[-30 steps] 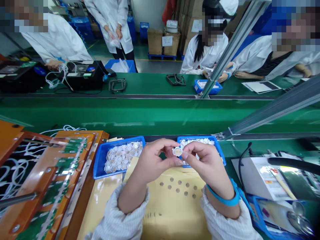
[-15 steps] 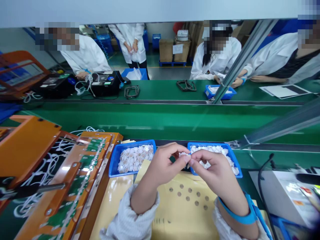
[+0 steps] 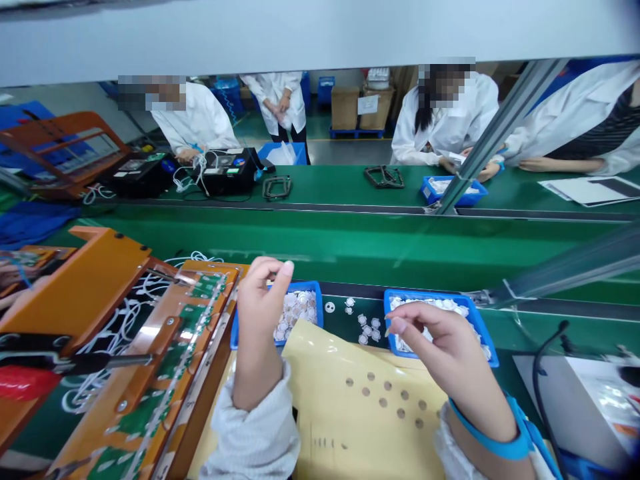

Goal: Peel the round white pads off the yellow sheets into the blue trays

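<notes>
A: State the condition of the right hand.
B: The right hand point(image 3: 443, 333) grips a thin pale piece point(image 3: 387, 328) between thumb and index fingertip. The piece presents almost edge-on; its exact form is too small to read. A blue wristband point(image 3: 515, 448) encircles the wrist.

A: State the condition of the left hand.
B: The left hand point(image 3: 263, 300) is raised, thumb upward, with the fingers curled toward the thumb. Whether anything sits between the fingertips cannot be told.

A: Locate the loose parts.
B: Several white round parts point(image 3: 367, 330) lie on the green bench surface point(image 3: 341, 330) between the hands, nearest the right fingertips. A single white disc point(image 3: 329, 307) with dark spots lies closer to the left hand. A close pair point(image 3: 349, 306) lies between that disc and the group.

A: Locate the containers.
B: The left bin point(image 3: 320, 313), blue, is partly hidden by the left hand. The right bin point(image 3: 482, 327), also blue, is partly covered by the right hand. Both contain white round pieces.

A: Identify the adjacent items.
B: A yellow sheet point(image 3: 380, 453) with brown round dots extends between the forearms. Left of the left hand is an orange fixture point(image 3: 147, 365) carrying green boards point(image 3: 193, 313). Well beyond both hands are people in white coats point(image 3: 210, 120).
</notes>
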Motion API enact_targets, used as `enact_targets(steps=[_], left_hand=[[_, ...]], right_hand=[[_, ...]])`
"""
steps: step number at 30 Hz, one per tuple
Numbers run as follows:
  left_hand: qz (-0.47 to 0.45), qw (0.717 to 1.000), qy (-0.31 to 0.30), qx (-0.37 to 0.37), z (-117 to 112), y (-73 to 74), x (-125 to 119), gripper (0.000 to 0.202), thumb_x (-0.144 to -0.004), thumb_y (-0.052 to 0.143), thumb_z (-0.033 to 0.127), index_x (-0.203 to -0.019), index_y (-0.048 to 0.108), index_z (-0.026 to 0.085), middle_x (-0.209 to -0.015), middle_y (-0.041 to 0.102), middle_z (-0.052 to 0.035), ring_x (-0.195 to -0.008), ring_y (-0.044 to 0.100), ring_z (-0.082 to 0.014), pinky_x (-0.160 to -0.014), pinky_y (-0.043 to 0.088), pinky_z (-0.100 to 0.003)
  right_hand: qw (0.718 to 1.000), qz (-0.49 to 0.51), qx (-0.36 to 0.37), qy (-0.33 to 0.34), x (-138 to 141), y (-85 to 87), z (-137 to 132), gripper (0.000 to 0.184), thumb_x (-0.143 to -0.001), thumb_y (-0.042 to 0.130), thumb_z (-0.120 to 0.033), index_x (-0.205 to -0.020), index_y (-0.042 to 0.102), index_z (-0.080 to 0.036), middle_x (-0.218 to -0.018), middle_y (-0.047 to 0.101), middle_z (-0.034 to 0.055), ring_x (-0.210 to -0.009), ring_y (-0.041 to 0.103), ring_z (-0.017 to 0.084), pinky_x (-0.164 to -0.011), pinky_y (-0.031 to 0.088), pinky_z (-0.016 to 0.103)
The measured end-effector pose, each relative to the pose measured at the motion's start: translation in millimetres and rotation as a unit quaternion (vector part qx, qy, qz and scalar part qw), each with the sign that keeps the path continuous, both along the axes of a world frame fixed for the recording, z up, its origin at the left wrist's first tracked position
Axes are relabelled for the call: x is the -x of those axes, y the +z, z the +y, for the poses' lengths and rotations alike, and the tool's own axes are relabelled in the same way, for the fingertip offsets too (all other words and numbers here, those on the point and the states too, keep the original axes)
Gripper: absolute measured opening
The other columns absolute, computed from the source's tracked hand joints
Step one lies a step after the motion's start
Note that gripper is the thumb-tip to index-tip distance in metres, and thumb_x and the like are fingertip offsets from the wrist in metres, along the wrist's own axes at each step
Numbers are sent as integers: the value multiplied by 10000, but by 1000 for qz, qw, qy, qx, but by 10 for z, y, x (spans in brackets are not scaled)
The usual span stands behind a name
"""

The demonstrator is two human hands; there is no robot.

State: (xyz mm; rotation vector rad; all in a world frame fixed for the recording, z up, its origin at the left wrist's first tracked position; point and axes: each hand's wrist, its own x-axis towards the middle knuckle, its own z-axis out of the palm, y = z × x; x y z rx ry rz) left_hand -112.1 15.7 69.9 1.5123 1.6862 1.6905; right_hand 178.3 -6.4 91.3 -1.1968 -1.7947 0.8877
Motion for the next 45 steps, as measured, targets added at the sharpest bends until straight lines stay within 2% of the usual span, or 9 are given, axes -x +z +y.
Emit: enact_targets(steps=[3, 7, 12, 16, 24, 30, 37, 41, 45], left_hand=[[20, 999, -15, 38, 1, 20, -42, 227, -976, 663, 360, -815, 690, 202, -843, 659, -13, -800, 624, -178, -754, 480, -279], [118, 960, -204, 153, 53, -27, -321, 149, -987, 642, 315, -989, 745, 206, -970, 761, -48, -909, 707, -216, -827, 516, -311], [328, 821, -373, 281, 60, -258, -693, 353, -892, 764, 341, -1230, 749, 237, -1215, 776, -100, -1137, 713, -334, -951, 524, -406], [379, 725, -455, 352, 13, -421, -851, 552, -669, 936, 384, -1186, 785, 265, -1126, 807, -83, -1020, 753, -367, -834, 555, -387], [370, 720, -491, 323, -63, -171, -686, 75, -836, 738, 214, -867, 795, 252, -912, 797, -46, -892, 744, -292, -700, 465, -319], [314, 758, -505, 267, -125, 43, -403, 212, -1011, 516, 269, -905, 696, 236, -859, 735, -18, -796, 673, -220, -681, 393, -292], [244, 785, -477, 311, -89, 44, -317, 258, -993, 545, 324, -1174, 728, 323, -1133, 779, -1, -1044, 711, -251, -853, 485, -290], [274, 763, -476, 341, -53, 33, -399, 453, -841, 730, 366, -1290, 691, 314, -1276, 748, -37, -1161, 671, -309, -945, 490, -343], [305, 719, -502, 373, -26, 22, -476, 341, -784, 751, 362, -1100, 689, 248, -1061, 734, -21, -1005, 665, -279, -793, 449, -306]], right_hand=[[1000, 10, 14, 1, -21, -19, 12, 204, -1003, 663, -336, -875, 790, -242, -774, 766, 27, -656, 660, 183, -585, 491, 282], [1000, 6, 30, -2, -37, -28, 32, 212, -1004, 653, -334, -870, 782, -232, -799, 771, 37, -713, 668, 199, -638, 498, 297], [999, -2, 41, 8, -14, 15, 36, 199, -989, 659, -318, -868, 785, -222, -731, 734, 20, -654, 637, 178, -606, 468, 284], [999, -6, 40, 13, -10, 14, 36, 212, -998, 652, -320, -868, 781, -213, -713, 717, 17, -632, 625, 170, -588, 460, 281], [996, -49, 40, 61, 14, 30, 51, 130, -992, 646, -275, -992, 761, -215, -891, 781, 36, -809, 714, 201, -731, 532, 309], [969, -167, 61, 172, 75, -1, 29, 395, -947, 751, -240, -1332, 665, -238, -1232, 789, 67, -1135, 741, 269, -948, 550, 366], [954, -246, 70, 156, 92, -11, 56, 241, -999, 668, -173, -1213, 759, -236, -957, 824, 25, -858, 755, 221, -768, 489, 301], [966, -205, 84, 130, 50, 24, 78, 239, -996, 623, -115, -1116, 793, -233, -984, 824, 15, -836, 735, 184, -741, 461, 272], [963, -208, 85, 153, 20, 45, 80, 202, -1000, 653, -145, -1129, 790, -217, -943, 818, 23, -832, 734, 193, -742, 448, 278]])
